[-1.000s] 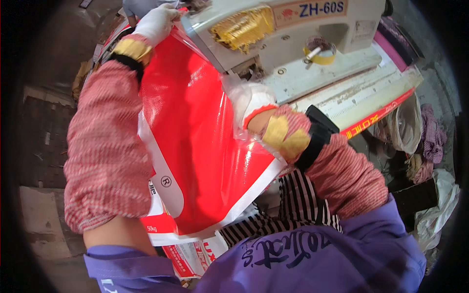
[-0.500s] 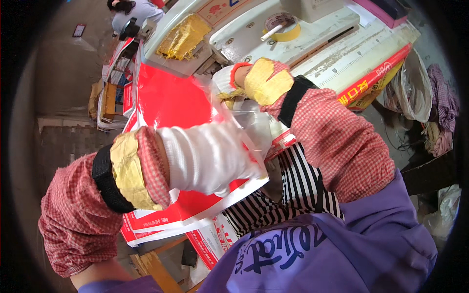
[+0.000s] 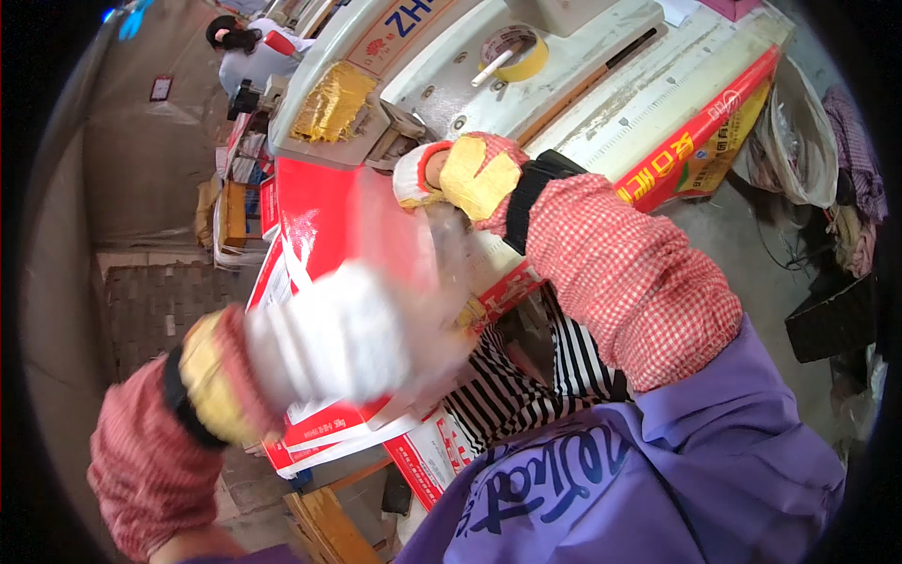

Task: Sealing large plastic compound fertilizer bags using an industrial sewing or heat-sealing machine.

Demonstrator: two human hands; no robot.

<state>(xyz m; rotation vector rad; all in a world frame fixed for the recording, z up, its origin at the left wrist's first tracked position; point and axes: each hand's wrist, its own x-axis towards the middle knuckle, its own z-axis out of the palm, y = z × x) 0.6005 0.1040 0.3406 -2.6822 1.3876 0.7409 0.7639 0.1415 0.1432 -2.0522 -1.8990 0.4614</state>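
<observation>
The head view shows a red-and-white bag stretching from beside the head of the pale sewing machine down toward the person's lap, left of the worktop. The white-gloved left hand is over the bag's near part, too blurred to tell its opening or grip. The gloved right hand is just below the machine's head; its fingers are hidden, so its hold cannot be told. A yellow tape roll rests on the machine's base.
</observation>
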